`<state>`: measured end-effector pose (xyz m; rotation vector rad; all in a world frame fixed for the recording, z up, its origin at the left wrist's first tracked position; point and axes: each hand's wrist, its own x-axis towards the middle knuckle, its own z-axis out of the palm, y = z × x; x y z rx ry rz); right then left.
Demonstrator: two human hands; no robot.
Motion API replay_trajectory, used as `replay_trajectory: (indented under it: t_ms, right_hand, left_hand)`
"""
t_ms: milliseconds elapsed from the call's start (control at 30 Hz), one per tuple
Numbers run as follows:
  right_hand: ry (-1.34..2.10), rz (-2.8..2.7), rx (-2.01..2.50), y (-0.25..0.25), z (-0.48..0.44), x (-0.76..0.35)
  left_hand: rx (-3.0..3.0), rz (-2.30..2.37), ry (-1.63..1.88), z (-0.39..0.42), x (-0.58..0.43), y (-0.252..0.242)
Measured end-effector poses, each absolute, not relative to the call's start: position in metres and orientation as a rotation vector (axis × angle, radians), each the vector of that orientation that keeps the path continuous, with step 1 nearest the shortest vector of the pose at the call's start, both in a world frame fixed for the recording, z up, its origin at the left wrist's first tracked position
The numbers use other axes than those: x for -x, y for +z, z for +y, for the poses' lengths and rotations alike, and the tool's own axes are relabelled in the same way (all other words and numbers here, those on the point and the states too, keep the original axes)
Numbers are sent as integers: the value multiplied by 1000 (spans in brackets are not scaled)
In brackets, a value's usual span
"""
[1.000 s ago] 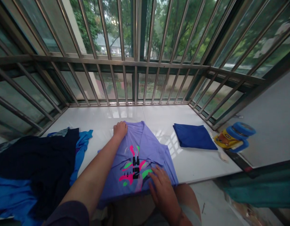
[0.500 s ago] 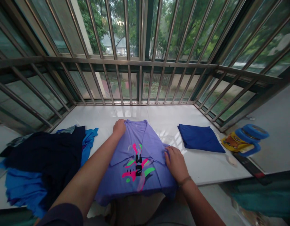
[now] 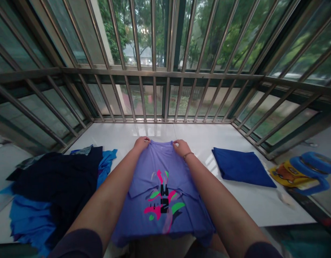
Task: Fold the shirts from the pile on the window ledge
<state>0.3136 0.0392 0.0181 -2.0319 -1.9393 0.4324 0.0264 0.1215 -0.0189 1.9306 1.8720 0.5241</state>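
A purple t-shirt [image 3: 165, 179] with a pink, green and black print lies on the white ledge [image 3: 197, 139], its sides folded in and its lower part hanging over the front edge. My left hand [image 3: 142, 144] pinches the shirt's far left corner by the collar. My right hand [image 3: 181, 147], with a thin bracelet at the wrist, pinches the far right corner. Both arms stretch out along the shirt's sides.
A heap of dark navy and bright blue clothes [image 3: 47, 186] lies at the left. A folded blue garment [image 3: 242, 166] lies at the right. Beyond it sit a yellow and blue object [image 3: 302, 173]. Metal window bars [image 3: 154, 71] close off the ledge's back and sides.
My right hand has moved from the shirt's right side up to the far right corner by the collar. The right flap now lies folded in. My left hand stays at the collar.
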Motion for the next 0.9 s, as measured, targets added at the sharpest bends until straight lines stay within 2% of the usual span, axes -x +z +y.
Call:
replay_trajectory:
  t_ms: [267,533,700,900]
  right_hand:
    - [660,-1927,1937,5,69,-319]
    - [533,-1858,1672,51,60,-328]
    - [299,-1984,1321,75,-31,-346]
    - [240,-2218,1228,34,-194,-363]
  left_hand:
    - [-1917,1806,497,131,-20,-13]
    - [-2027,1692,773,110,-10,45]
    - [-2348,1369,983,25,19,65]
    - [-2430,1262,758,-121,58,21]
